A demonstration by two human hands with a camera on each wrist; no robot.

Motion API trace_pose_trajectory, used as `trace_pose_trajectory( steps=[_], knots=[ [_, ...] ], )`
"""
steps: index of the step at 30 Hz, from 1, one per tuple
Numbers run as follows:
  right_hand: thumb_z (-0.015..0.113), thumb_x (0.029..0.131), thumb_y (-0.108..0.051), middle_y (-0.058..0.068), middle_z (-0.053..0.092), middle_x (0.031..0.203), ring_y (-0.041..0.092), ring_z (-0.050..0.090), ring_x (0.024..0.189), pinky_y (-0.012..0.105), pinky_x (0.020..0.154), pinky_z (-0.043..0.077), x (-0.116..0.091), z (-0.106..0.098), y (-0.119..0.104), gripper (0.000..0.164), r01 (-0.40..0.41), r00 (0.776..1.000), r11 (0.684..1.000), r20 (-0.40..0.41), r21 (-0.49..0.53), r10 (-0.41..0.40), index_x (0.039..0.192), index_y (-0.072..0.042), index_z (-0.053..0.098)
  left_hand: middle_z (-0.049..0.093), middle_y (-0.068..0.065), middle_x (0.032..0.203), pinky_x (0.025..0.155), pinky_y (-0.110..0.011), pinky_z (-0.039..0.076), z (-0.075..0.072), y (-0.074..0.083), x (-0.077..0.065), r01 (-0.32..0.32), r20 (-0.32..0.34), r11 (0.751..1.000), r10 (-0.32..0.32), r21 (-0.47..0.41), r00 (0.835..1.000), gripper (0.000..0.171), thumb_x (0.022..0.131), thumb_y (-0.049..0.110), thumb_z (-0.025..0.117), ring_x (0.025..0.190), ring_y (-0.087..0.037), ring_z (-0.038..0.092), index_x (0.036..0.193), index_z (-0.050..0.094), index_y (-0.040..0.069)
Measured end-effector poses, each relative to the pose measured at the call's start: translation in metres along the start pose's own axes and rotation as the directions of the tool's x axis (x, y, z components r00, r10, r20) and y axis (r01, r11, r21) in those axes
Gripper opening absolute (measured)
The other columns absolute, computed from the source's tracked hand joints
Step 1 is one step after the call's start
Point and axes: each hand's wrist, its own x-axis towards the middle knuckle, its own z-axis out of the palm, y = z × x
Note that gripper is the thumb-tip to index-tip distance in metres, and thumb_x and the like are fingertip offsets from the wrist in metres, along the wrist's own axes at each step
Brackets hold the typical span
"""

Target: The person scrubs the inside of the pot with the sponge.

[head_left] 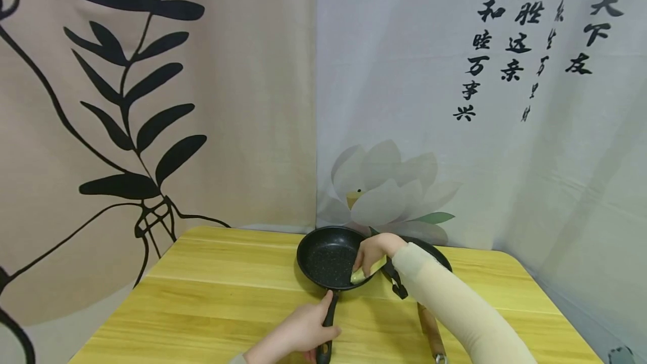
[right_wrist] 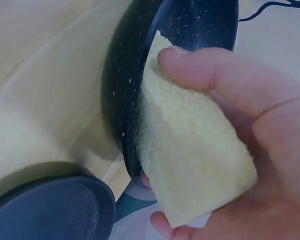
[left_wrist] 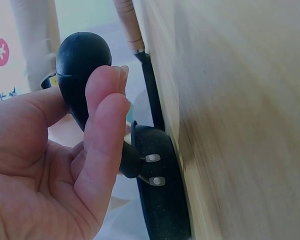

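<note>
A black speckled frying pan (head_left: 323,260) sits near the back middle of the table. My left hand (head_left: 307,327) holds its black handle (left_wrist: 82,52), fingers and thumb around it in the left wrist view. My right hand (head_left: 375,249) pinches a pale yellow sponge (right_wrist: 197,155) at the pan's right side. In the right wrist view the sponge lies against the rim and inner wall, thumb on its near face. Part of the pan's right inside is hidden by that hand.
A second dark pan (head_left: 436,253) lies to the right, partly behind the right forearm. A wooden handle (head_left: 429,330) lies on the yellow wood table (head_left: 212,296) nearer the front. Printed cloth (head_left: 253,100) hangs behind the table.
</note>
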Motion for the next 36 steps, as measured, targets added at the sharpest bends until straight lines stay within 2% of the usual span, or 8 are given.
trace_pose_trajectory(
  steps=[6, 13, 19, 22, 26, 29, 33, 36],
  knots=[
    [0.074, 0.083, -0.018, -0.014, 0.066, 0.118, 0.013, 0.054, 0.121, 0.036, 0.102, 0.043, 0.0, 0.001, -0.003, 0.031, 0.092, 0.995, 0.995, 0.034, 0.049, -0.093, 0.111, -0.032, 0.075, 0.059, -0.007, 0.052, 0.033, -0.033, 0.047, -0.001, 0.002, -0.001, 0.008, 0.01, 1.0, -0.008, -0.011, 1.0, 0.076, 0.091, 0.023, 0.067, 0.031, -0.01, 0.051, 0.148, 0.027, -0.008],
    [0.072, 0.084, -0.017, -0.013, 0.064, 0.121, 0.012, 0.053, 0.121, 0.034, 0.102, 0.043, 0.001, 0.003, -0.007, 0.035, 0.151, 0.987, 0.983, 0.04, 0.108, -0.156, 0.116, -0.029, 0.073, 0.059, -0.007, 0.052, 0.032, -0.031, 0.046, -0.001, -0.001, 0.001, -0.003, 0.013, 1.0, 0.003, -0.023, 1.0, 0.078, 0.091, 0.025, 0.067, 0.032, -0.013, 0.053, 0.149, 0.026, -0.007],
    [0.07, 0.085, -0.017, -0.013, 0.061, 0.126, 0.01, 0.052, 0.122, 0.031, 0.1, 0.043, 0.008, 0.009, -0.007, 0.038, 0.231, 0.97, 0.955, 0.031, 0.186, -0.241, 0.122, -0.028, 0.069, 0.059, -0.001, 0.052, 0.035, -0.031, 0.048, 0.001, -0.021, 0.014, -0.03, 0.054, 0.998, 0.027, 0.049, 0.998, 0.084, 0.094, 0.039, 0.063, 0.034, -0.01, 0.054, 0.15, 0.023, -0.007],
    [0.071, 0.086, -0.017, -0.013, 0.061, 0.127, 0.01, 0.051, 0.122, 0.031, 0.099, 0.044, 0.01, 0.013, -0.007, 0.038, 0.251, 0.965, 0.943, 0.015, 0.219, -0.26, 0.123, -0.028, 0.069, 0.059, 0.0, 0.053, 0.035, -0.03, 0.048, 0.0, -0.02, 0.014, -0.034, 0.063, 0.998, 0.03, 0.062, 0.998, 0.083, 0.094, 0.04, 0.062, 0.034, -0.009, 0.054, 0.15, 0.023, -0.007],
    [0.071, 0.087, -0.017, -0.012, 0.061, 0.128, 0.01, 0.051, 0.123, 0.03, 0.098, 0.044, 0.012, 0.018, -0.007, 0.038, 0.273, 0.96, 0.926, -0.01, 0.259, -0.28, 0.124, -0.027, 0.069, 0.06, -0.005, 0.054, 0.034, -0.03, 0.047, -0.001, -0.013, 0.01, -0.024, 0.051, 1.0, 0.023, 0.008, 0.998, 0.08, 0.093, 0.035, 0.065, 0.033, -0.014, 0.055, 0.15, 0.026, -0.006],
    [0.071, 0.087, -0.017, -0.012, 0.06, 0.128, 0.012, 0.051, 0.124, 0.03, 0.098, 0.044, 0.014, 0.021, -0.008, 0.038, 0.291, 0.955, 0.911, -0.032, 0.293, -0.295, 0.124, -0.026, 0.068, 0.061, -0.001, 0.054, 0.036, -0.028, 0.048, 0.007, -0.038, 0.026, -0.013, 0.05, 0.998, 0.01, 0.065, 0.999, 0.086, 0.091, 0.048, 0.063, 0.034, -0.012, 0.055, 0.152, 0.025, 0.001],
    [0.071, 0.088, -0.016, -0.012, 0.06, 0.13, 0.015, 0.05, 0.126, 0.032, 0.098, 0.045, 0.016, 0.024, -0.01, 0.04, 0.31, 0.948, 0.885, -0.045, 0.347, -0.314, 0.127, -0.023, 0.067, 0.062, 0.002, 0.059, 0.045, -0.025, 0.051, 0.02, -0.088, 0.059, -0.029, 0.053, 0.995, 0.024, 0.098, 0.998, 0.099, 0.084, 0.066, 0.061, 0.036, -0.012, 0.057, 0.155, 0.023, 0.009],
    [0.07, 0.089, -0.015, -0.011, 0.059, 0.131, 0.016, 0.049, 0.127, 0.032, 0.099, 0.045, 0.018, 0.026, -0.011, 0.04, 0.328, 0.941, 0.872, -0.05, 0.363, -0.333, 0.129, -0.021, 0.065, 0.065, 0.002, 0.07, 0.057, -0.025, 0.053, 0.024, -0.103, 0.07, -0.057, 0.045, 0.993, 0.052, 0.101, 0.998, 0.1, 0.082, 0.067, 0.062, 0.044, -0.011, 0.059, 0.155, 0.024, 0.009]
  ],
)
